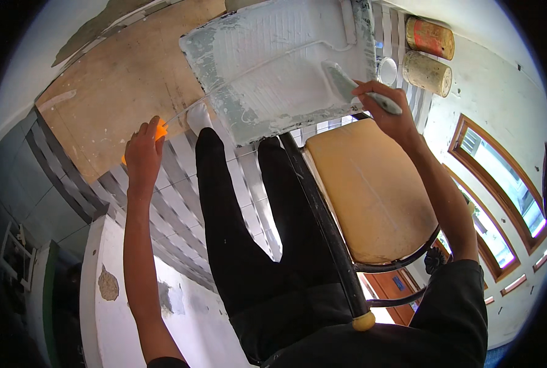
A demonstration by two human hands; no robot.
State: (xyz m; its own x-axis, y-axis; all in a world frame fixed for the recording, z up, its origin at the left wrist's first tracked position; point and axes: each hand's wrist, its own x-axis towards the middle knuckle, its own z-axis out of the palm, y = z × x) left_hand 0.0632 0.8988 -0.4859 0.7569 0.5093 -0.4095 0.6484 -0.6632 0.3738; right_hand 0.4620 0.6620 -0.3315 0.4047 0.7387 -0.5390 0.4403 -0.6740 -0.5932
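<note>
My left hand (pixel 143 150) is closed around the orange handle (pixel 161 130) of a paint roller. Its thin wire frame (pixel 249 72) runs up and right across a large paint tray (pixel 224 46), ending at a whitish roller sleeve (pixel 348 21) by the tray's far right side. White paint coats the ribbed tray. In my right hand (pixel 393 113) is a paintbrush (pixel 342 81), gripped by its pale, paint-smeared handle. The brush's head points left over the tray's right part; I cannot tell whether it touches the paint.
A chair with a tan seat (pixel 368 190) and black metal frame stands right of my legs. Beyond the tray are a white container (pixel 386 70), a red-and-rust can (pixel 430 38) and a stained can (pixel 427 73). A brown board (pixel 117 86) lies left, over striped floor tiles (pixel 169 199).
</note>
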